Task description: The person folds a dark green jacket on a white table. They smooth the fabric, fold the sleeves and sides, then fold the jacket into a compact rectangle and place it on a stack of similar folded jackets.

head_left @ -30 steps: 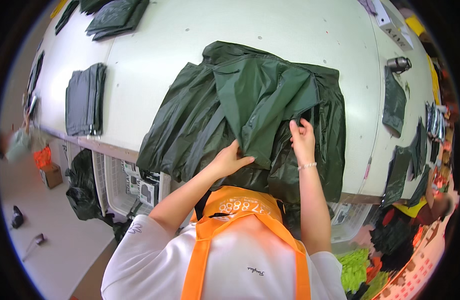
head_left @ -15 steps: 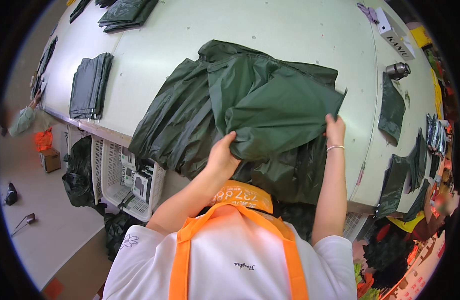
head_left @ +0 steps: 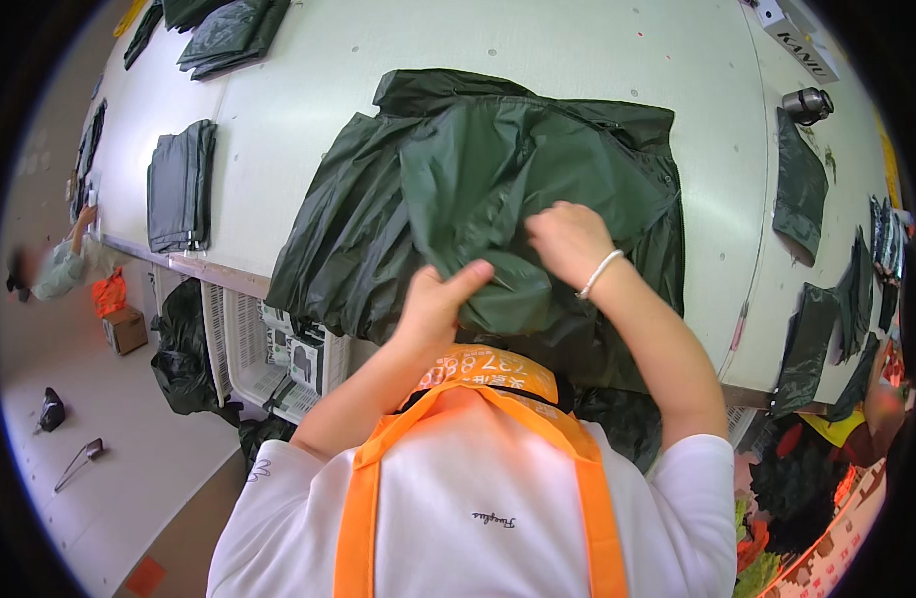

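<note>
A dark green raincoat [head_left: 358, 214] of shiny, crinkled fabric lies spread across the pale table in front of me, its near edge hanging over the table's edge. A smoother green panel of it [head_left: 458, 159] lies bunched on top. At the panel's near left edge, my left hand [head_left: 433, 311] has its thumb over the cloth; its other fingers are partly hidden. My right hand [head_left: 575, 244], a bracelet at its wrist, is curled closed on the middle of the panel, pinching the fabric. Small round studs show along the raincoat's right edge.
Folded dark green garments [head_left: 179, 189] lie at left, with another pile [head_left: 234, 40] at far left. Along the right are green cloth pieces [head_left: 799, 189], a metal flask [head_left: 807, 105] and a white box [head_left: 797, 40]. A white crate [head_left: 244, 349] holds packages below. Another person [head_left: 64, 264] works far left.
My right hand has left the panel's right corner and moved left to its middle. The panel, stretched before, now lies slacker. My left hand has shifted slightly left and lower.
</note>
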Demonstrator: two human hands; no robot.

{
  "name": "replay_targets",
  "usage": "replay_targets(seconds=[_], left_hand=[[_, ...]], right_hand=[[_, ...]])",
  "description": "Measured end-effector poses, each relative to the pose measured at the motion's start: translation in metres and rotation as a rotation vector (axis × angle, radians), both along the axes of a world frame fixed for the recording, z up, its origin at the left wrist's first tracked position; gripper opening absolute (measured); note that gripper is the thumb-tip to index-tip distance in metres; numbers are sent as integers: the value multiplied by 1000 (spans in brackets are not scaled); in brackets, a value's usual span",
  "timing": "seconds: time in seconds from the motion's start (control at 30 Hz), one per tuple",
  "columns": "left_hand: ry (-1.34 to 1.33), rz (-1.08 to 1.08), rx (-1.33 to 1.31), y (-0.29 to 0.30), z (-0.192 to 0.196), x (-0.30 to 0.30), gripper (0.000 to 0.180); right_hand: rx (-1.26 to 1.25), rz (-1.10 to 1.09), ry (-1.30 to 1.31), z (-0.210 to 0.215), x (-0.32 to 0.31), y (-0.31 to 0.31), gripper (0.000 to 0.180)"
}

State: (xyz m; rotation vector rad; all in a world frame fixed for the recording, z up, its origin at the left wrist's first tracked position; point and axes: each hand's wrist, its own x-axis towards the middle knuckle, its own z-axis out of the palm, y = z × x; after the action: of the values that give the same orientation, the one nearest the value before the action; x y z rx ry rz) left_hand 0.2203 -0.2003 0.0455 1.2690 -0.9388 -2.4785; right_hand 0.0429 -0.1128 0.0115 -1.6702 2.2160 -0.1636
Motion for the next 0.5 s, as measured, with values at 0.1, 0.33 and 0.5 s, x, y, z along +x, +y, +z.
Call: replay_targets(seconds=[0.1,0.33,0.5], left_hand=[[91,-178,-61,-24,10,-3,27],[38,-283,-172,-16,-15,-9,18],[14,-217,-231,-15,-5,-8,22]], right_hand=[[-76,-139,-435,-1,-15,3,9],[-630,-86,-417,59,20,-36,35],[-209,-210,-530,32,15,-31,19]])
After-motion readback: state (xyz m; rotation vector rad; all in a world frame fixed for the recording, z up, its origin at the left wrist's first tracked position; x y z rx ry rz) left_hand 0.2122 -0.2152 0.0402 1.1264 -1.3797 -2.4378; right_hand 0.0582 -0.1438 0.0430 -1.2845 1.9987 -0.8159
